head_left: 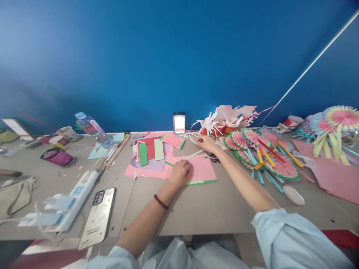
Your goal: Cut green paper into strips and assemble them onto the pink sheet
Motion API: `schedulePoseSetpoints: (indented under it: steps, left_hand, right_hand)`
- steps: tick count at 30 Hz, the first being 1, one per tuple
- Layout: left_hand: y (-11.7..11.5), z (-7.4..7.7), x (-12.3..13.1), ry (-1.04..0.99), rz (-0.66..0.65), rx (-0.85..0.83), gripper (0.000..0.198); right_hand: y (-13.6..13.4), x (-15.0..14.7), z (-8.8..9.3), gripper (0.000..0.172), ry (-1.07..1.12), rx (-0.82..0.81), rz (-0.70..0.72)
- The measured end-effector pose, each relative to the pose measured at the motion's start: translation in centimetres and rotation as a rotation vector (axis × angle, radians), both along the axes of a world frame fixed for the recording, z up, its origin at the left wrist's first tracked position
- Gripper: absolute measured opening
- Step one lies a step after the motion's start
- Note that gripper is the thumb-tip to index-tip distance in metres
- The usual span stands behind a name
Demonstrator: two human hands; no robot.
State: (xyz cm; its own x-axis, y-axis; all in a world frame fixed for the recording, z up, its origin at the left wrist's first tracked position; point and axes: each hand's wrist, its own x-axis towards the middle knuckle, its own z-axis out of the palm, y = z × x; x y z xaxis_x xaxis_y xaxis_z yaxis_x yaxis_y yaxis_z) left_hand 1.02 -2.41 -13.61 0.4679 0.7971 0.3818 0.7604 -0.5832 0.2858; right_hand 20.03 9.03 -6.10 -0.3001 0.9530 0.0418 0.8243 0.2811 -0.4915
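My left hand [181,172] rests on a pink sheet [203,169] with green strips along its edges; its fingers are curled, and whatever lies under them is hidden. Farther back, my right hand [206,144] reaches beside a heap of thin pale strips [193,135], its fingers pinched on something too small to make out. A pale green strip [194,154] lies between the hands. Left of them, a dark green piece [143,154] and a light green piece [159,149] lie on red paper [150,144]. A pleated pink and green paper [173,141] lies behind my left hand.
Watermelon-coloured paper fans [283,166] and a white oval object [294,195] are at the right. Red cups [230,126] stand by the blue wall. A phone [98,216], a power strip [80,198] and a tilted bottle [94,129] are at the left.
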Motion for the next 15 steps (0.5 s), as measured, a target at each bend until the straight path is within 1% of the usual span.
schedulePoseSetpoints:
  steps: [2,3,5,7,9,11,13,15]
  left_hand:
    - [0.0,0.0,0.1,-0.012,0.009,0.004,0.016]
    - [0.0,0.0,0.1,-0.016,0.014,0.007,0.015]
    - [0.0,0.0,0.1,-0.018,0.023,0.014,0.015]
    - [0.0,-0.1,0.1,-0.023,0.019,0.017,0.016]
    - [-0.1,-0.1,0.0,-0.035,0.001,0.014,0.017]
    - [-0.1,-0.1,0.0,-0.047,-0.040,0.010,0.018]
    - [-0.2,-0.1,0.1,-0.052,-0.101,0.012,0.020]
    - [-0.4,-0.1,0.2,-0.047,-0.172,0.012,0.019]
  right_hand:
    - [-0.4,1.5,0.8,0.021,0.026,-0.093,0.047]
    - [-0.7,2.3,1.1,0.022,0.051,-0.167,0.085]
    - [-1.6,3.5,1.5,0.027,0.128,-0.415,0.166]
    - [-2.6,4.3,1.6,0.028,0.115,-0.581,0.225]
    - [-3.7,4.7,1.3,0.024,0.072,-0.647,0.289]
    - [-4.8,4.8,0.9,0.018,0.001,-0.681,0.403]
    - [-5.7,4.8,0.3,0.015,-0.097,-0.697,0.497]
    - [-6.5,4.8,-0.2,0.013,-0.168,-0.682,0.534]
